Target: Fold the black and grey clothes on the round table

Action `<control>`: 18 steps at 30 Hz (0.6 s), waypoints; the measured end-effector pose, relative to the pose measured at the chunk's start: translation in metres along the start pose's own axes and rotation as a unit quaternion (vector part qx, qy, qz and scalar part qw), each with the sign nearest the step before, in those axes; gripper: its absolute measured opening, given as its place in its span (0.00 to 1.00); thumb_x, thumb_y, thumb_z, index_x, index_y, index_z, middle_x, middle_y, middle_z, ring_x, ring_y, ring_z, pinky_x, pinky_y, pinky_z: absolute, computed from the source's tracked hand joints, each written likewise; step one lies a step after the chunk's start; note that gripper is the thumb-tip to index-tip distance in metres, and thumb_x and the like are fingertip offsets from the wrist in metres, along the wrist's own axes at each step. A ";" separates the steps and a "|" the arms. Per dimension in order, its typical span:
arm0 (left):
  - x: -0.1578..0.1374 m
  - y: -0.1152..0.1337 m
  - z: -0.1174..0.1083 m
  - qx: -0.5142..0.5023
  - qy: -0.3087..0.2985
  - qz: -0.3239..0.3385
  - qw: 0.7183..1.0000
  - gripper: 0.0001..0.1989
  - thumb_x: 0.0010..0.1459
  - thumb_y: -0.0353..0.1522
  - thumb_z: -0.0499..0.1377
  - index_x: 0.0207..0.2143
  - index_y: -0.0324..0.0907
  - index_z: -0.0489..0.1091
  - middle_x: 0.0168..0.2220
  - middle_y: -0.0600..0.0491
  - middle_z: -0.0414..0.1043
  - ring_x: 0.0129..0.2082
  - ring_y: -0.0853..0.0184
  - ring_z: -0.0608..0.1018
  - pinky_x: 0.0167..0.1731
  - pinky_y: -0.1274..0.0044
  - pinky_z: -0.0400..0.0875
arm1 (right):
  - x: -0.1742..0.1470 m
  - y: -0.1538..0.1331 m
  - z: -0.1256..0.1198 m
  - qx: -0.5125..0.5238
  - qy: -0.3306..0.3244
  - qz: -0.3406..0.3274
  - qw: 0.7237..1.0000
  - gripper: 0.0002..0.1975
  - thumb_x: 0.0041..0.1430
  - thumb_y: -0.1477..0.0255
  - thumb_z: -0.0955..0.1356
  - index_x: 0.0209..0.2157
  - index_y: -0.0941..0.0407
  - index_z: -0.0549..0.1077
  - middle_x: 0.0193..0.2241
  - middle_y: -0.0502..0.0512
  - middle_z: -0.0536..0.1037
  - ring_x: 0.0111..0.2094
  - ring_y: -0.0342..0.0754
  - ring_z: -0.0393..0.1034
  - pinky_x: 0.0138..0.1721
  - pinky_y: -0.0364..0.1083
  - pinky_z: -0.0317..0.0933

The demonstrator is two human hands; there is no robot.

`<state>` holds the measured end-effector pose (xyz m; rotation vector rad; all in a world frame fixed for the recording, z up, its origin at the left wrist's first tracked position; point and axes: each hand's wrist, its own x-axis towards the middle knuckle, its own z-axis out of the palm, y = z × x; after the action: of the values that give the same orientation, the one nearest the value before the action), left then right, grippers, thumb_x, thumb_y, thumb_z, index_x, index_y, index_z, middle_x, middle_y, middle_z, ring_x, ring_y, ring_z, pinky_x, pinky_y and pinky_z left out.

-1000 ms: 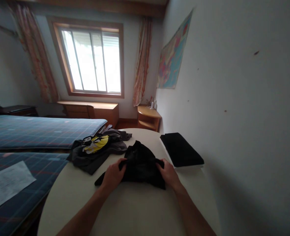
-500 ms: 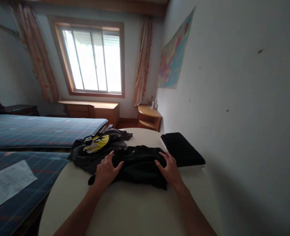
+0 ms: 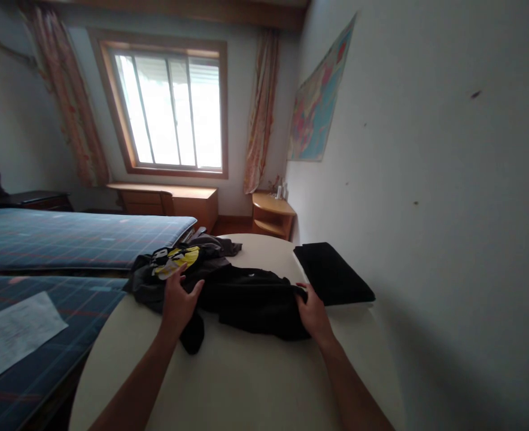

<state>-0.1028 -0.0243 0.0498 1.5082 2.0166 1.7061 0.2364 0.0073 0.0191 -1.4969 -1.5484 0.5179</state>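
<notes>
Listing from my remote post: one black garment (image 3: pixel 258 308), spread unevenly across the pale round table (image 3: pixel 246 383); right hand (image 3: pixel 312 312), freshly changed from open to pinching its right edge, so that end is secured; left hand (image 3: pixel 179 304), shifted outward, loosely open, nothing visibly gripped, contact uncertain to me. Containers: one open-fronted corner stand (image 3: pixel 273 205), small items (image 3: pixel 280 191) on top, shelf contents indistinct.

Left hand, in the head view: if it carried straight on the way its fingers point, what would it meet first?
Most likely the dark grey garment with the yellow print, just ahead of the left hand's fingertips; how high they are above it is unclear.
</notes>
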 end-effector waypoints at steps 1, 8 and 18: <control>-0.005 0.004 0.000 0.043 0.000 0.028 0.999 0.27 0.51 0.40 0.62 0.54 0.40 0.66 0.53 0.42 0.69 0.45 0.55 0.77 0.47 0.66 0.72 | 0.001 0.000 0.001 -0.003 0.023 0.011 1.000 0.19 0.59 0.61 0.63 0.50 0.54 0.69 0.43 0.60 0.78 0.45 0.57 0.74 0.48 0.53 0.64; -0.044 0.021 0.005 0.251 -0.288 0.020 0.924 0.18 0.57 0.43 0.59 0.47 0.45 0.69 0.35 0.49 0.77 0.34 0.57 0.80 0.32 0.73 0.68 | -0.003 -0.016 -0.020 -0.034 0.038 -0.111 0.993 0.16 0.51 0.57 0.70 0.35 0.53 0.69 0.49 0.61 0.75 0.51 0.58 0.68 0.55 0.55 0.59; -0.038 0.008 0.019 0.116 -0.277 0.038 0.953 0.13 0.55 0.34 0.58 0.43 0.45 0.76 0.38 0.49 0.80 0.38 0.57 0.81 0.39 0.71 0.70 | -0.015 -0.016 -0.042 -0.034 -0.246 -0.133 0.959 0.15 0.38 0.73 0.75 0.34 0.51 0.81 0.38 0.53 0.80 0.40 0.54 0.72 0.45 0.49 0.64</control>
<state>-0.0672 -0.0388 0.0305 1.8885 1.9034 0.9228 0.2595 -0.0217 0.0486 -1.2343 -2.1366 0.7194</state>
